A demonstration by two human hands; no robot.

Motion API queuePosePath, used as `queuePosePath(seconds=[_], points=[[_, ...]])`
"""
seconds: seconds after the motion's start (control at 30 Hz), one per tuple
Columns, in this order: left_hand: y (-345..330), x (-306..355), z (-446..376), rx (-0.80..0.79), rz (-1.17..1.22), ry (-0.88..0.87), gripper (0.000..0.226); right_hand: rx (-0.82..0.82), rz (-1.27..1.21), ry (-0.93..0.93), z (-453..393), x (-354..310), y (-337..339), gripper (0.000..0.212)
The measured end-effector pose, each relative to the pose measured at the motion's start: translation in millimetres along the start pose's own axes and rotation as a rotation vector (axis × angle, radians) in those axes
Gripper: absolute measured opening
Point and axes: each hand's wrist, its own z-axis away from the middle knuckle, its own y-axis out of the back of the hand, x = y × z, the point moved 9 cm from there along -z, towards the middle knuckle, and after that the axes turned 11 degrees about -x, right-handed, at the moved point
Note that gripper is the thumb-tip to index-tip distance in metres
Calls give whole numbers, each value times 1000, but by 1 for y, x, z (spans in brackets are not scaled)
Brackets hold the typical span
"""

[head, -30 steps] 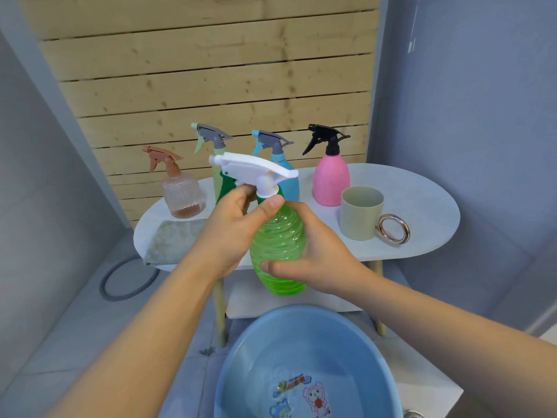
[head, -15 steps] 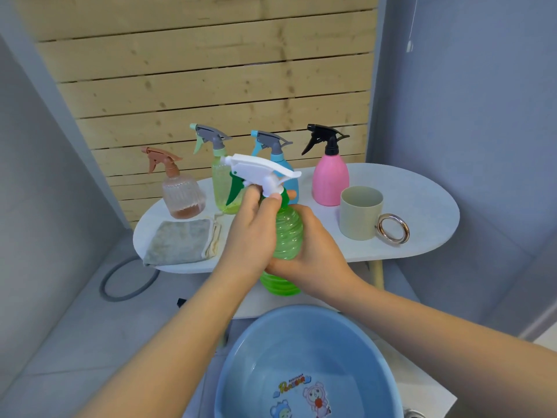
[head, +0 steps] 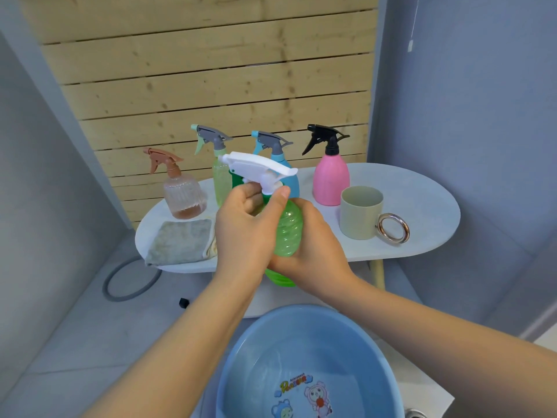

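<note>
— Left hand, how set?
— Curled round the neck of the green spray bottle, just under the white trigger head. Thumb pressed up against the collar.
— Right hand?
— Wrapped round the ribbed belly of the same bottle from the right side, gripping it firmly.
— And the bottle's place?
— Held nearly upright in the air, in front of the near edge of the white oval table, up beyond the far rim of the blue basin. Touching neither.
— Nozzle?
— Pointing left.
— Along the back of the table?
— Four more sprayers in a row: clear bottle with a brown trigger, pale green bottle, blue bottle, pink bottle with a black trigger.
— Nearer the front?
— Beige cup at the right, with a shiny ring touching its right side. Folded grey cloth at the left edge.
— Inside the basin?
— Cartoon print on the bottom. Water or not: cannot tell.
— On the floor?
— Grey hose, looped below the table's left end.
</note>
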Motion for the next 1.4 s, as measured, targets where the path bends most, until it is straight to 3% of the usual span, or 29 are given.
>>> queuePosePath(seconds=[0.17, 0.27, 0.43, 0.53, 0.6, 0.7, 0.77, 0.9, 1.03, 1.1, 1.2, 1.4], points=[[-1, 15, -1, -35, -309, -94, 28, 3, 4, -13, 3, 2, -3, 68], [1, 17, -4, -16, -289, -73, 24, 12, -7, -27, 1, 3, -2, 68], [4, 25, -2, -15, -241, -143, 49, 2, 7, -40, 1, 6, 0, 74], [-5, 34, -3, -151, -412, -226, 60, 5, 30, -35, 2, 8, 0, 77], [-7, 32, -8, -220, -508, -221, 50, -4, 33, -29, 3, 7, -1, 75], [0, 29, -16, -269, -389, -137, 41, -23, 23, -23, 4, 6, -3, 76], [1, 31, -19, -298, -361, -115, 22, -39, 33, -17, 5, 5, -3, 76], [-8, 38, -16, -380, -601, -218, 6, -77, 24, 6, 6, -2, -5, 76], [-9, 34, -17, -542, -563, -230, 49, -103, -92, 14, 4, -3, -9, 77], [-8, 31, -18, -592, -472, -219, 48, -118, -103, 31, 2, -3, -8, 79], [-5, 31, -19, -606, -401, -225, 28, -141, -118, 53, 0, -3, -5, 78], [-5, 44, -22, -612, -458, -276, 50, -184, -138, 88, -1, -5, -7, 74]])
